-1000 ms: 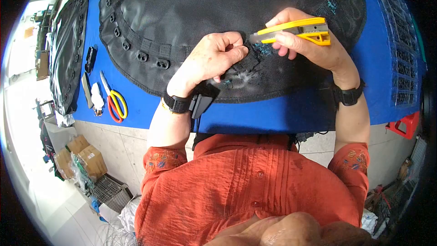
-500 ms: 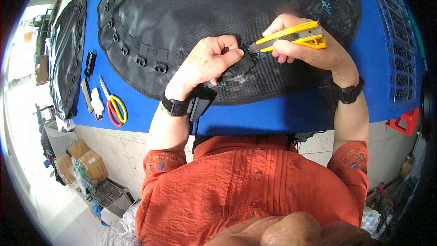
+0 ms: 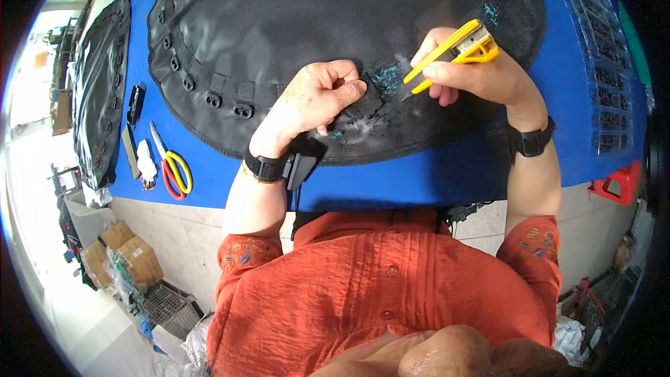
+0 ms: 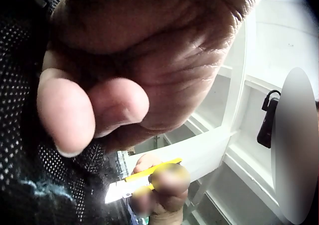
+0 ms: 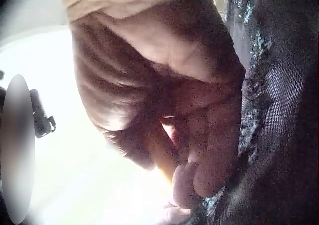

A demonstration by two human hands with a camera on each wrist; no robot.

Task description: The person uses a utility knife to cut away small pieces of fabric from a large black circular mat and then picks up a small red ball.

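My left hand [image 3: 310,98] pinches a frayed black strip [image 3: 366,103] at the lower part of a large black mesh panel [image 3: 314,21]. In my right hand [image 3: 478,80] is a yellow utility knife [image 3: 441,52], its blade pointing down and left over the mesh. Between the blade and the strip lies a patch of loose blue-green threads [image 3: 385,80]. The left wrist view shows the bright blade of the knife [image 4: 115,191] beyond the curled fingertips [image 4: 67,115]. Fingers hide most of the knife in the right wrist view.
The panel lies on a blue table [image 3: 391,185]. At left are scissors [image 3: 174,167] with red and yellow handles, a small black tool [image 3: 136,105] and another black panel [image 3: 101,91]. Clear plastic sheeting with black pieces [image 3: 611,84] runs along the right side. Black plastic fittings [image 3: 213,100] line the panel's edge.
My right hand has drawn the knife away from the frayed strip, rightward, and tilted its handle up. The left hand keeps its pinch while the panel appears slightly lower and further left.
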